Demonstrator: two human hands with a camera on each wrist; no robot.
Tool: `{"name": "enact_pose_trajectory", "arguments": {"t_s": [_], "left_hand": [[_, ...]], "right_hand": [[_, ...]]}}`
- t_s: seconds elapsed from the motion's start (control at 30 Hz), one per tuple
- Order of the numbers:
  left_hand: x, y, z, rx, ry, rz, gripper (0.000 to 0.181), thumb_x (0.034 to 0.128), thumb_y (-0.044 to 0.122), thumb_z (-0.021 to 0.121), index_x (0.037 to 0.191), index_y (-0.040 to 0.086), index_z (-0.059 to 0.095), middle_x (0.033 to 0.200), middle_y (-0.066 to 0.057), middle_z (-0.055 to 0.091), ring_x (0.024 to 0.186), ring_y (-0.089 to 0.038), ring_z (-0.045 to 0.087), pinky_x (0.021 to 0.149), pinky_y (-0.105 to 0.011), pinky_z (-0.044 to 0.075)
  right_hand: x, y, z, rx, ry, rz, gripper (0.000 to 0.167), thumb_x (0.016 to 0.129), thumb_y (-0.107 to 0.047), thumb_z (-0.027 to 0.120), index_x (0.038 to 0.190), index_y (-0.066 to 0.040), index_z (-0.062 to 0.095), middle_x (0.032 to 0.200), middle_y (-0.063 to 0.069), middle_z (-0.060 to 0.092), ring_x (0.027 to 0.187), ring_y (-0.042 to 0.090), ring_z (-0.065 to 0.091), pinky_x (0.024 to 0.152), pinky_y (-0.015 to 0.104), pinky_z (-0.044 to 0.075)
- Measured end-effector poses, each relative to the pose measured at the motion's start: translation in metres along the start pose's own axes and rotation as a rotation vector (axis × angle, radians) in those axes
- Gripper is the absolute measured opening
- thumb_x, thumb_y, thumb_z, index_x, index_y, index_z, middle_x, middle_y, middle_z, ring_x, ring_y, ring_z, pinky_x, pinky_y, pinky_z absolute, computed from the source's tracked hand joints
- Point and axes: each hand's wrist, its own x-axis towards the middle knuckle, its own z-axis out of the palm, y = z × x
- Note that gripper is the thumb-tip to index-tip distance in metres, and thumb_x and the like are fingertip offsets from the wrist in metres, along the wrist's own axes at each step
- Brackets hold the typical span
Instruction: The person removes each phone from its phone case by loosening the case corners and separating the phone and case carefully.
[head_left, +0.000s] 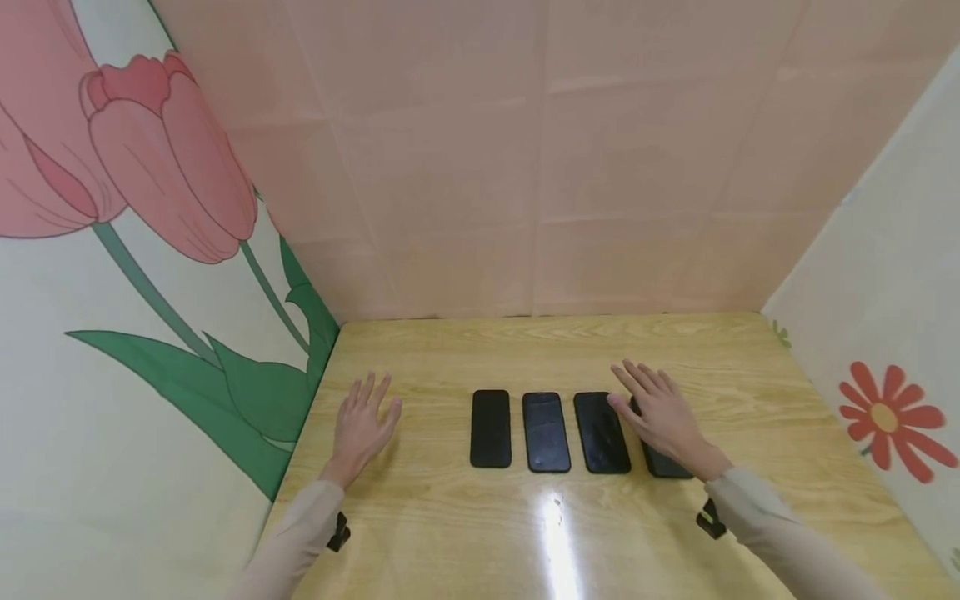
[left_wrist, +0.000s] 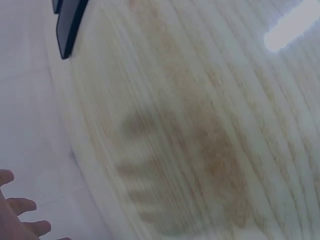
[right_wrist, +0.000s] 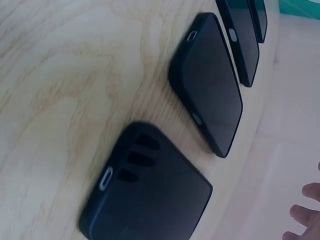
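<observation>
Extending bare left hand [head_left: 362, 427] and right hand [head_left: 660, 417], gripping nothing | showing four black rectangular glass-fronted phones [head_left: 491, 428] in row on yellow wood-grain tabletop [head_left: 420, 525] | apparently finishing row, leaving none visibly unplaced

A hand could pass over the wide stretch of table [head_left: 435, 517] between the left hand [head_left: 362, 428] and the leftmost phone [head_left: 491, 428]. Only narrow gaps part that phone, the second phone [head_left: 546, 432] and the third phone [head_left: 602, 432]. The right hand [head_left: 663, 418] hovers over the rightmost phone [head_left: 666, 467], partly blocking it from above. The left wall [head_left: 60, 417], back wall [head_left: 480, 183] and right wall [head_left: 862, 283] bound the reach on three sides.
</observation>
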Motion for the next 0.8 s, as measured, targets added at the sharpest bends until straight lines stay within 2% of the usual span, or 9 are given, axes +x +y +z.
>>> {"name": "enact_pose_trajectory", "arguments": {"t_s": [0.13,0.27,0.5,0.8], "left_hand": [[-0.001,0.001,0.003,-0.019,0.003,0.006,0.058,0.1029,0.049,0.043,0.148,0.012,0.046,0.153,-0.023,0.036,0.140,-0.047,0.028,0.110,-0.062,0.026],[-0.003,0.002,0.007,-0.035,0.012,0.008,0.057,0.1030,0.048,0.044,0.147,0.012,0.048,0.151,-0.023,0.038,0.137,-0.049,0.033,0.108,-0.063,0.029],[-0.006,0.006,0.014,-0.109,0.019,-0.007,0.056,0.1031,0.046,0.046,0.146,0.011,0.049,0.149,-0.024,0.041,0.135,-0.048,0.036,0.106,-0.064,0.031],[-0.009,0.010,0.019,-0.139,0.012,-0.023,0.056,0.1027,0.047,0.046,0.147,0.013,0.048,0.148,-0.022,0.043,0.135,-0.045,0.037,0.107,-0.062,0.031]], "right_hand": [[0.002,-0.005,0.006,0.010,-0.013,-0.004,0.066,0.099,-0.045,0.055,0.152,-0.008,0.038,0.153,0.021,0.036,0.139,0.044,0.031,0.115,0.058,0.014],[0.004,-0.011,0.010,0.050,-0.019,-0.001,0.067,0.099,-0.045,0.056,0.152,-0.008,0.038,0.154,0.022,0.036,0.140,0.044,0.030,0.115,0.059,0.013],[0.009,-0.020,0.019,0.096,0.024,-0.015,0.064,0.098,-0.040,0.059,0.149,-0.005,0.043,0.150,0.023,0.040,0.138,0.044,0.033,0.112,0.063,0.017],[0.017,-0.034,0.029,0.121,0.002,-0.013,0.064,0.100,-0.043,0.056,0.149,-0.005,0.042,0.151,0.021,0.040,0.138,0.043,0.033,0.113,0.061,0.017]]}}
